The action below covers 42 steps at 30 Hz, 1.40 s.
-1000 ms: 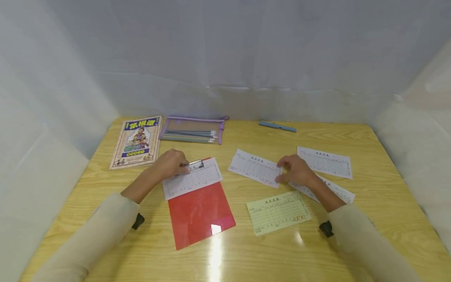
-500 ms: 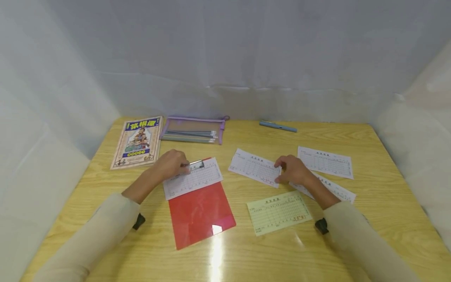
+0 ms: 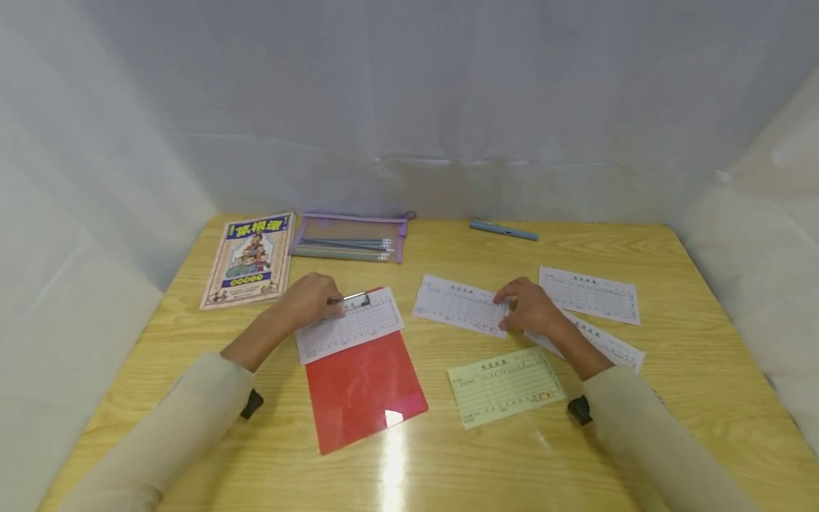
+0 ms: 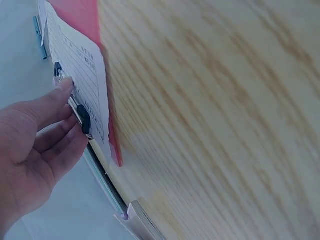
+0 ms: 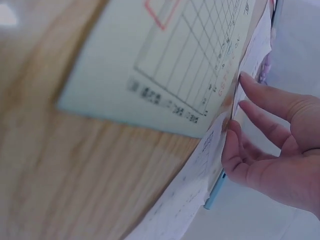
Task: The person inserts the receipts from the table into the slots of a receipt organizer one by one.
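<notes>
In the head view my left hand (image 3: 312,297) holds the metal clip (image 3: 357,299) at the top of a red clipboard (image 3: 366,391). A white printed form (image 3: 350,331) lies across the board's upper half, its top edge at the clip. The left wrist view has the thumb on top of the clip (image 4: 84,119) and fingers curled beneath. My right hand (image 3: 532,307) pinches the right end of another white form (image 3: 459,306) between thumb and fingers. Just in front of that hand lies a yellow form (image 3: 508,387) with red marks, seen close up in the right wrist view.
Right of the right hand, two more white forms (image 3: 589,294) lie on the wooden table (image 3: 480,469), one partly behind the forearm. Along the back are a booklet (image 3: 249,259), a purple-edged mesh pouch (image 3: 352,226) with several pencils, and a blue pen (image 3: 504,230).
The white form at my right hand has turned slightly, its far left corner shifting a little left and nearer. My right hand has moved slightly left. The left hand stays at the clip.
</notes>
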Each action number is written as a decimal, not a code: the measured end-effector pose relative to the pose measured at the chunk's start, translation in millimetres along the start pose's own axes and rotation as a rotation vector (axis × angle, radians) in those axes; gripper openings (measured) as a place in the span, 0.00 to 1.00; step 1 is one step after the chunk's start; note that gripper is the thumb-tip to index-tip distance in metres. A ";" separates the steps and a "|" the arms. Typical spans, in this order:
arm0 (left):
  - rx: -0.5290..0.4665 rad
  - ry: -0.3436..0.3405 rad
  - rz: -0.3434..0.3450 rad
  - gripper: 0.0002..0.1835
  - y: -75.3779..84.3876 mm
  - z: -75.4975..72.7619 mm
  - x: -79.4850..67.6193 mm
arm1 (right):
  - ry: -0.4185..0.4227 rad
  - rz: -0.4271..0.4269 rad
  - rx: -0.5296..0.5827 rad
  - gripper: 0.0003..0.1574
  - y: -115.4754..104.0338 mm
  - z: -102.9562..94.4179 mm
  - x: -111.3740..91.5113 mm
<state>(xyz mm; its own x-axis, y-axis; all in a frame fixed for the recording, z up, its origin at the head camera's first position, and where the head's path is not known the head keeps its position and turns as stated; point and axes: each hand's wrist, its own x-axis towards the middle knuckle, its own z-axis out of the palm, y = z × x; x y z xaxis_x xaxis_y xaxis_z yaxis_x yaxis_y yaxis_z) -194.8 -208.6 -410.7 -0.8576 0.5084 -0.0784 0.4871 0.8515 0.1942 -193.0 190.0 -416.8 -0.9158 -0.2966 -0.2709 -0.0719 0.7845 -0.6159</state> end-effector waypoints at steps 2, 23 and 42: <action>-0.001 0.007 0.004 0.08 -0.4 0.3 0.0 | 0.001 -0.008 -0.001 0.23 -1.8 0.8 0.7; -0.021 0.032 0.024 0.08 -1.3 3.0 0.5 | 0.065 0.000 0.002 0.21 -7.0 4.8 0.8; -0.015 0.010 -0.006 0.10 -0.9 1.6 0.5 | 0.094 -0.019 0.185 0.23 0.0 -8.0 -2.5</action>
<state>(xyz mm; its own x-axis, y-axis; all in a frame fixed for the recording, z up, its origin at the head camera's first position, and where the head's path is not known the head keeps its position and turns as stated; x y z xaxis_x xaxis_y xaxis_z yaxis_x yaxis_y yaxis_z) -195.4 -208.9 -412.5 -0.8623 0.5016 -0.0701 0.4791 0.8527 0.2082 -193.8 195.0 -410.2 -0.9484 -0.2515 -0.1933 -0.0235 0.6633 -0.7480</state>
